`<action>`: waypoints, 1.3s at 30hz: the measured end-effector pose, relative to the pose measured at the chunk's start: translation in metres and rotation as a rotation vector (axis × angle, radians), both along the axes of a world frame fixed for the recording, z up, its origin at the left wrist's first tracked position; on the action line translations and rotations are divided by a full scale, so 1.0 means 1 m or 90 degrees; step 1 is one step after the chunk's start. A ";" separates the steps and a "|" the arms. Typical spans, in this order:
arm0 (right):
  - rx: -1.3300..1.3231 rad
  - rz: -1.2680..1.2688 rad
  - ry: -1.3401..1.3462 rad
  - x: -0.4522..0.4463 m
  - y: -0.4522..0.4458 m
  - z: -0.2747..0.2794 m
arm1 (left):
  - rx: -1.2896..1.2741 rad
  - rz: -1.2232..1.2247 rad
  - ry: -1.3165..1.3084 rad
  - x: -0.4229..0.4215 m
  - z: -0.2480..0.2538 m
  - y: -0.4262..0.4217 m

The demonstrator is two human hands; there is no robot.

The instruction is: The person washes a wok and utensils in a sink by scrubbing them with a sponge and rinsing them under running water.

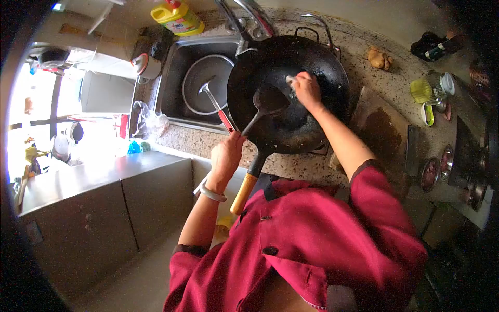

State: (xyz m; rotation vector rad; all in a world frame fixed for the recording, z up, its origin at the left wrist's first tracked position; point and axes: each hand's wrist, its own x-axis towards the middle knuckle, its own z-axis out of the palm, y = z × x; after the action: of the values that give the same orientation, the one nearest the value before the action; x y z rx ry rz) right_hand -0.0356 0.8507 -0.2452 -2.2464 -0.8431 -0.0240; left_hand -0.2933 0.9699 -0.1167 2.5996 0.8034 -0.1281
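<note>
A large black wok (327, 62) with a wooden-ended handle (243, 195) sits at the counter's sink side, its inside dark and wet-looking with small pale specks. My left hand (227, 155) is closed round a dark wok spatula (270, 101), whose blade lies over the wok, and a red-handled metal utensil (224, 117) whose head points over the sink. What kind of utensil that is, I cannot tell. Inside the wok, my right hand (306, 92) is closed, fingers pinched on a small pale object (290, 79) too unclear to name.
A steel sink (169, 78) holding a round metal basin (192, 65) lies left of the wok, beneath a faucet (244, 44). Behind stands a yellow detergent bottle (179, 18). A cutting board (379, 130), ginger-like root (379, 58) and jars (439, 83) are at right.
</note>
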 end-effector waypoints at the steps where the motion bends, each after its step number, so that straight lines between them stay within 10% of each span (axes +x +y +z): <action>1: -0.015 -0.023 -0.087 -0.002 -0.003 0.004 | 0.005 0.003 0.005 0.003 0.007 -0.001; 7: -0.140 0.180 -0.158 -0.025 -0.014 -0.035 | -0.013 0.033 0.017 0.009 0.004 -0.007; 9: 0.271 -0.118 0.614 -0.008 -0.002 -0.033 | 0.006 0.011 -0.014 0.010 0.005 -0.008; 10: -0.160 0.038 0.299 0.001 -0.005 0.002 | 0.007 0.013 -0.015 0.010 0.005 -0.007; 15: 0.261 0.139 0.348 -0.031 0.007 0.074 | 0.075 -0.061 0.040 0.018 0.000 -0.012; 17: 0.191 0.126 0.138 -0.032 0.022 0.063 | 0.091 -0.080 0.016 0.022 0.000 -0.017; 39: 0.037 0.198 0.171 -0.043 0.021 0.067 | 0.103 -0.053 -0.010 0.028 -0.006 -0.026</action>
State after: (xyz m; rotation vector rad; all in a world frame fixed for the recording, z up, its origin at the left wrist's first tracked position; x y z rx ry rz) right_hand -0.0790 0.8712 -0.1781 -1.9845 -1.0169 0.3850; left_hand -0.2649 0.9438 -0.1230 2.7836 0.7280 -0.0690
